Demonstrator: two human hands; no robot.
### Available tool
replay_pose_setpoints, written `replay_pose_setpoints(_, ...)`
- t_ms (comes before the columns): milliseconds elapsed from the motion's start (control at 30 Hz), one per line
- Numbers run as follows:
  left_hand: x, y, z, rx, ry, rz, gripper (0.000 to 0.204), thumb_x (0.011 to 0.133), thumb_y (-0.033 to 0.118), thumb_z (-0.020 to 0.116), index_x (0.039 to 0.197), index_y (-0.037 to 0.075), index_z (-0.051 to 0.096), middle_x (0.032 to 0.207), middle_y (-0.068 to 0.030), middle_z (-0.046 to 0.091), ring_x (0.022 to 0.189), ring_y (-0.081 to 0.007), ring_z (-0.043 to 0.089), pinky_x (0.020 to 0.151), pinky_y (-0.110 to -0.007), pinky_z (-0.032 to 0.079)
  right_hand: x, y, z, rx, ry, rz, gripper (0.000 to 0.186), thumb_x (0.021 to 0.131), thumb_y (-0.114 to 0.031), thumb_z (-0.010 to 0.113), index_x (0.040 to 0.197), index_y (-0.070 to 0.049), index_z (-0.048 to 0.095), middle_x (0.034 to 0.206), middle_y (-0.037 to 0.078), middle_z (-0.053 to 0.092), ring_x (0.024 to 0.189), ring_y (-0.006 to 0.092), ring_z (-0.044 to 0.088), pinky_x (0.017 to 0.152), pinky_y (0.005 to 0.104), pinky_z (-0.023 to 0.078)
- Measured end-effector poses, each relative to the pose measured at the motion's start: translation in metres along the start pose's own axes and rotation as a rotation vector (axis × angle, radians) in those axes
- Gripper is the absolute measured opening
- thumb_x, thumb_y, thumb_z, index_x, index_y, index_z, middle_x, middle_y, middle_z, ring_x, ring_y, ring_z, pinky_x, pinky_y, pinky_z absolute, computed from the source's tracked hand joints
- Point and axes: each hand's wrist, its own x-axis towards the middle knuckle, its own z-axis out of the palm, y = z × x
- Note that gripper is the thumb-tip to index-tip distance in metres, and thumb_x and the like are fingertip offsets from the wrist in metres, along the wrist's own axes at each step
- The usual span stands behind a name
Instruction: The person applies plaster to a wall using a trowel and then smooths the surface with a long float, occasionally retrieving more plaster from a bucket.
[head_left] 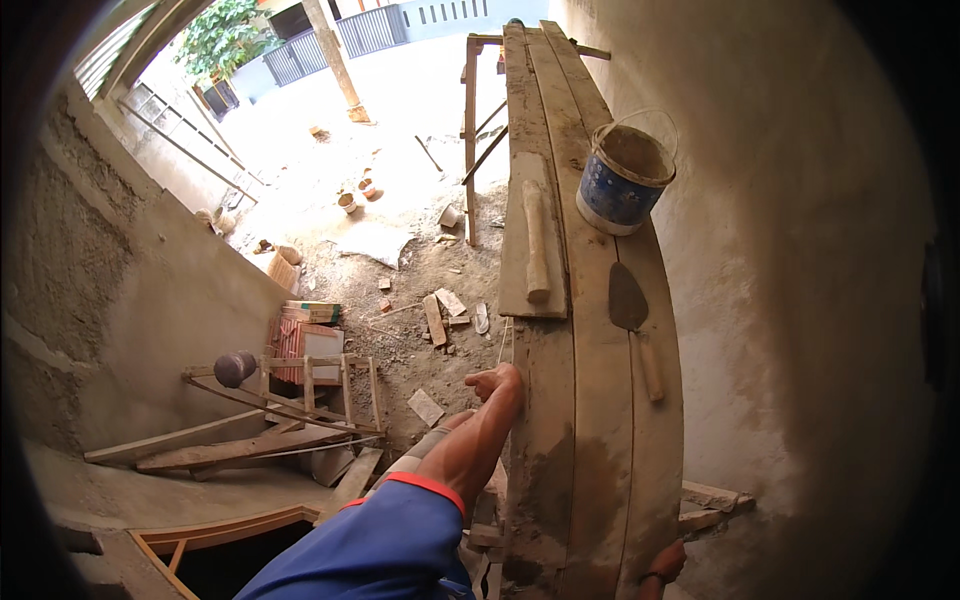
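Beside the left edge of a wooden plank platform [600, 340] is my left hand [492, 381], bent at the wrist, its fingers loosely apart with nothing visible in them. At the platform's lower right edge, my right hand [668, 562] is closed over the outer plank, its fingertips hidden; a dark band circles that wrist. A trowel [628, 298] with a wooden handle lies on the planks. Left of it, a flat wooden float [536, 240] with a long grip rests on the boards. Beyond the trowel stands a blue bucket [625, 180], stained with mortar, its wire handle raised.
A plastered wall [740, 300] runs along the right. Below left, the dirt floor [400, 290] holds rubble and brick pieces. Loose timber [230, 445] and a small wooden frame [310, 385] lie by the left wall. A wooden post [335, 60] stands farther off.
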Motion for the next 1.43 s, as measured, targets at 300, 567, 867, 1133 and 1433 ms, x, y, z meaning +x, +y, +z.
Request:
replay_pose_setpoints(300, -0.001, -0.003, 0.009, 0.015, 0.06, -0.034, 0.052, 0.069, 0.018, 0.07, 0.111, 0.008, 0.04, 0.099, -0.0208, 0.063, 0.092, -0.0383, 0.064, 0.081, -0.048, 0.051, 0.003, 0.01, -0.001, 0.042, -0.052, -0.03, 0.053, 0.094, -0.044, 0.031, 0.098, -0.006, 0.067, 0.1, 0.018, 0.066, 0.093, 0.0406, 0.061, 0.077, 0.0508, 0.047)
replay_pose_setpoints(567, 0.004, -0.009, 0.015, 0.014, 0.046, 0.023, 0.051, 0.066, 0.016, 0.071, 0.106, 0.008, 0.041, 0.097, -0.0195, 0.063, 0.088, -0.0356, 0.065, 0.078, -0.046, 0.052, -0.01, -0.006, -0.015, 0.074, -0.083, 0.13, 0.053, 0.092, -0.045, 0.036, 0.1, -0.003, 0.067, 0.104, 0.018, 0.066, 0.096, 0.0369, 0.062, 0.08, 0.0493, 0.048)
replay_pose_setpoints(867, 0.025, 0.018, 0.033, 2.076, -0.22, 1.65, 0.045, 0.08, 0.03, 0.063, 0.122, 0.012, 0.056, 0.124, -0.0054, 0.058, 0.112, -0.0217, 0.056, 0.089, -0.038, 0.048, -0.007, -0.014, -0.043, 0.149, -0.067, 0.169, 0.053, 0.091, -0.046, 0.037, 0.102, -0.004, 0.067, 0.109, 0.017, 0.064, 0.102, 0.0377, 0.06, 0.086, 0.0531, 0.044)
replay_pose_setpoints(1133, -0.023, -0.007, -0.051, 2.311, -0.074, 2.349, 0.054, 0.088, 0.047, 0.042, 0.132, 0.018, 0.051, 0.134, -0.0124, 0.052, 0.123, -0.0265, 0.049, 0.098, -0.041, 0.042, -0.005, 0.003, -0.029, 0.371, -0.079, 0.211, 0.044, 0.084, -0.041, 0.044, 0.1, -0.008, 0.069, 0.104, 0.017, 0.066, 0.099, 0.0347, 0.062, 0.097, 0.0529, 0.036)
replay_pose_setpoints(1433, -0.024, 0.003, -0.016, 2.691, 0.275, 2.113, 0.071, 0.08, 0.063, 0.046, 0.124, 0.008, 0.057, 0.125, -0.0185, 0.057, 0.122, -0.0288, 0.05, 0.101, -0.04, 0.04, -0.041, 0.015, -0.03, 0.638, 0.486, 0.171, 0.03, 0.082, -0.034, 0.058, 0.1, -0.014, 0.07, 0.088, 0.014, 0.065, 0.093, 0.0315, 0.06, 0.085, 0.0464, 0.043)
